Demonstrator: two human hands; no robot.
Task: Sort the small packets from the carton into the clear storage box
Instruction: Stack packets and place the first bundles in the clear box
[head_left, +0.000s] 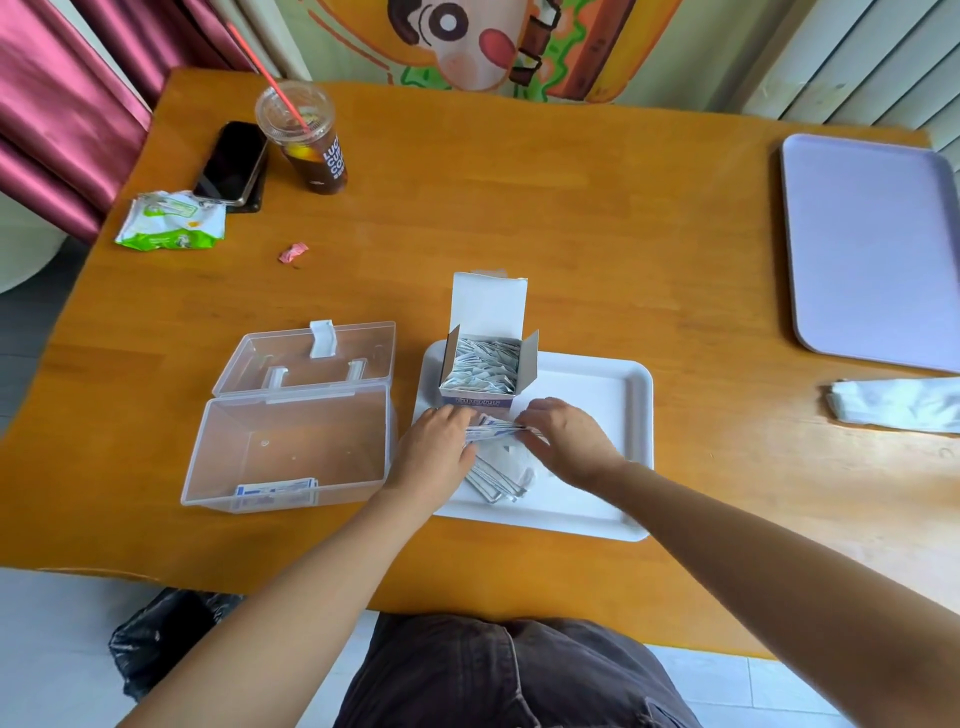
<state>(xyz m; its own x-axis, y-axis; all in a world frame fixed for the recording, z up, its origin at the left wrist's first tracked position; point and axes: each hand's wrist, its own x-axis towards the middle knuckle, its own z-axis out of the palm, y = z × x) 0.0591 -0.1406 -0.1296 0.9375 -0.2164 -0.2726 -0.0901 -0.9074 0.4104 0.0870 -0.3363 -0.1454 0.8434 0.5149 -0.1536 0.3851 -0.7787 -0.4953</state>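
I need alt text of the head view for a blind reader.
The left hand and right hand hold a stack of packets over a white tray, by an open carton of more. A clear box at left holds a few.

The wooden desk (597, 208) carries a white tray (613, 395) at 6 o'clock, with the open clear storage box (291, 447) just beside it at 8. An iced drink cup (311, 150) and a dark phone (231, 161) stand at 10, a green wipes pack (169, 221) and a pink wrapper (293, 253) at 9. A lilac tray (867, 249) lies at 3, and a white plastic bag (893, 405) at 4.
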